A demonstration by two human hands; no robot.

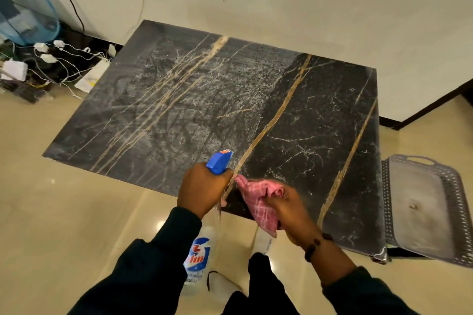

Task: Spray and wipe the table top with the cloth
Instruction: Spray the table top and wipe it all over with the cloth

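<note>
A black marble-look table top [294,115] veined in gold and white stands against a cream wall, above a glossy beige floor [51,212]. At the table's near edge, toward 6 o'clock, the left hand [202,188] is wrapped around the neck of a spray bottle [204,238], its blue trigger head [219,162] aimed toward 12 o'clock across the surface. Just beside it, at 3 o'clock from that hand, the right hand [289,212] is clenched on a bunched pink checked cloth [258,199] held over the table's edge; whether the cloth touches the marble cannot be told. The bottle's clear body hangs below the table line, its label partly hidden by the dark left sleeve [143,263]. The left half of the table top looks hazy, streaked and speckled, the right half darker and cleaner. A grey perforated tray [422,202] sits at the table's 3 o'clock side, cut off by the frame. White chargers and cables [46,59] clutter the floor at 10 o'clock.
</note>
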